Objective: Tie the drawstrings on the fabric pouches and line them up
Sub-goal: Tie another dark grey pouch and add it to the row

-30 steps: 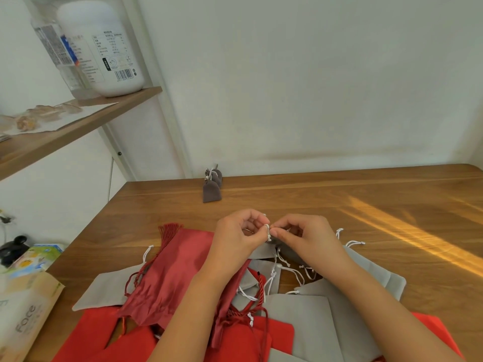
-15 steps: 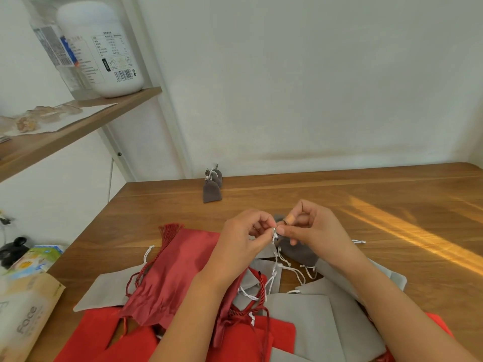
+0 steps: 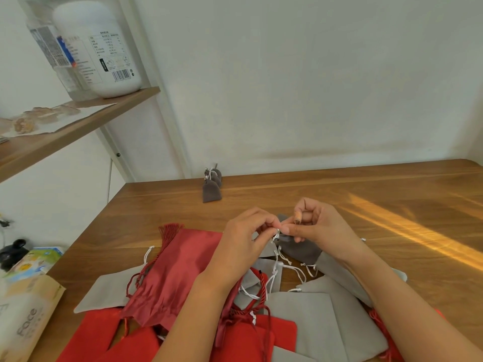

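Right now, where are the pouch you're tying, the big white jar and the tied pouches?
dark grey pouch (image 3: 300, 249), head view, its body
white jar (image 3: 109, 50), head view, its label
tied pouches (image 3: 211, 190), head view, front one's body

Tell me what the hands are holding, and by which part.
The left hand and right hand both pinch the white drawstring at the neck of the small dark grey pouch.

Bare forearms (image 3: 407, 304), bare left hand (image 3: 243, 239) and right hand (image 3: 322, 227); something like tan plaster (image 3: 298, 217) wrapped round one right finger.
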The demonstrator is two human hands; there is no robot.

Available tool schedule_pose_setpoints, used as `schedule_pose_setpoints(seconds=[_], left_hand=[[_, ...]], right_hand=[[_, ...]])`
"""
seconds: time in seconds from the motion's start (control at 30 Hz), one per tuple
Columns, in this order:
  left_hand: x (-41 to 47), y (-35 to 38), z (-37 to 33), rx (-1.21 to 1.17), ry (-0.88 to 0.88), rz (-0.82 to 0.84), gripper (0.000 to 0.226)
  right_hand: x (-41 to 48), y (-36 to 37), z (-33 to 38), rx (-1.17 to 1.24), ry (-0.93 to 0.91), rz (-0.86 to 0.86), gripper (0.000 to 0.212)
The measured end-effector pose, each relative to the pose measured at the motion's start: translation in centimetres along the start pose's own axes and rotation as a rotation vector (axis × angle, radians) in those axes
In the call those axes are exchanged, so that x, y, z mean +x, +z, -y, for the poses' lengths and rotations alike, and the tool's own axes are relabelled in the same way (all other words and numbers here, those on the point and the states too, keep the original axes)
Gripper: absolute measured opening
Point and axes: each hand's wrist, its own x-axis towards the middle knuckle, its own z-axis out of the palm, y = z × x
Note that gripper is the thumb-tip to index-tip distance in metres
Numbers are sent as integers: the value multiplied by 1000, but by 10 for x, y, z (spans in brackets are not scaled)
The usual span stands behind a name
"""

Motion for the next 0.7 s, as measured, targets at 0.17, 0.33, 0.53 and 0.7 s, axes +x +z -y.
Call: schedule_pose_setpoints(seconds=[0.17, 0.33, 0.53, 0.7], left_hand=[[0, 2, -1, -51, -22, -6, 13], [-1, 3, -3, -195, -101, -20, 16], [-1, 4, -4, -218, -105, -14, 18], [0, 4, -2, -195, -86, -24, 16]], right_hand=[[0, -4, 1, 32, 23, 21, 24], [0, -6, 0, 128, 76, 51, 26], [-4, -6, 6, 79, 39, 45, 30], [-5, -5, 10, 39, -1, 44, 27]])
